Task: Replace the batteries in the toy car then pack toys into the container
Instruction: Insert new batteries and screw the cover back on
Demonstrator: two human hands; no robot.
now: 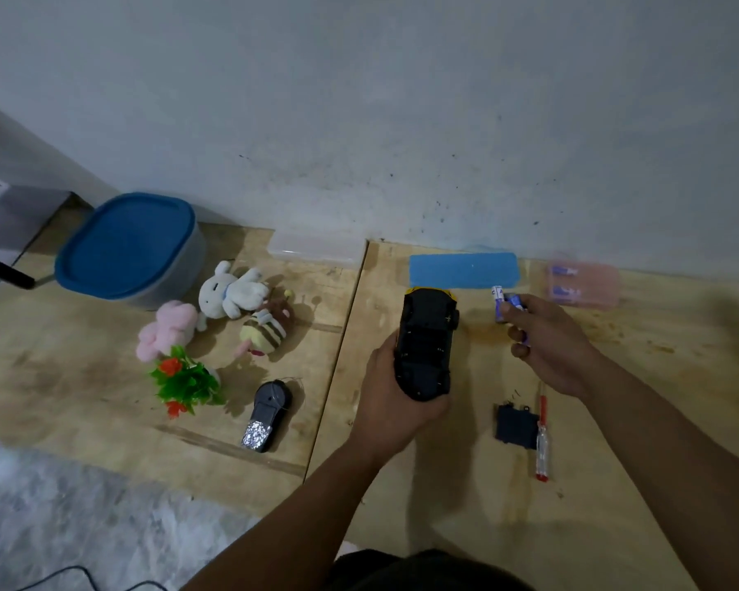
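My left hand (391,396) grips the toy car (426,343), which is turned upside down with its black underside up and a yellow edge at the far end. My right hand (551,341) holds several purple-and-white batteries (504,302) between curled fingers, just right of the car. The black battery cover (515,426) lies on the wooden floor below my right hand, beside a red-handled screwdriver (542,437). A pink clear case (583,285) with more batteries sits near the wall. The grey container with a blue lid (131,247) stands at far left.
A white plush rabbit (231,292), pink plush (167,330), striped bee plush (265,330), fake plant (186,381) and black remote (265,415) lie left of the car. A blue cloth (463,270) and clear box (316,247) rest against the wall.
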